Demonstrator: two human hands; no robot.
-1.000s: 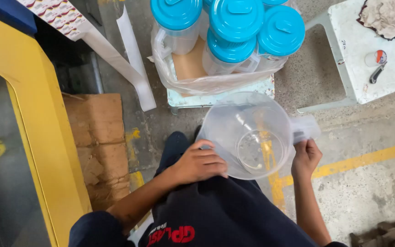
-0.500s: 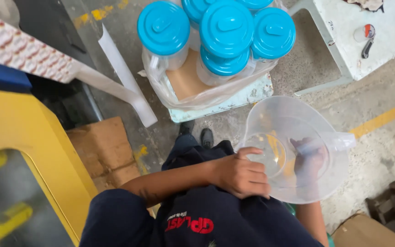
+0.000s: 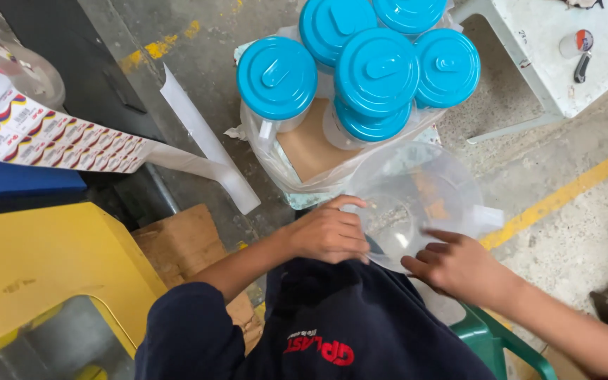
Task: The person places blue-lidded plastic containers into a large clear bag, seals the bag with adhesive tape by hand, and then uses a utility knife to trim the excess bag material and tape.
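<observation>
Both hands hold the clear plastic jug [image 3: 416,204], left hand [image 3: 328,232] gripping its rim at 9 o'clock, right hand [image 3: 459,264] open-fingered at 5 o'clock, so it should be turned gently.

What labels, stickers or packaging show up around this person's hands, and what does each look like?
Strip of labels: upper left, a long band of small white stickers with red, yellow and blue marks.
White backing strip: runs down from that band, plain white.
Clear plastic bag: ahead of the hands, wrapped around jugs with blue lids.
Cardboard piece: brown, flat, inside the bag.
</observation>
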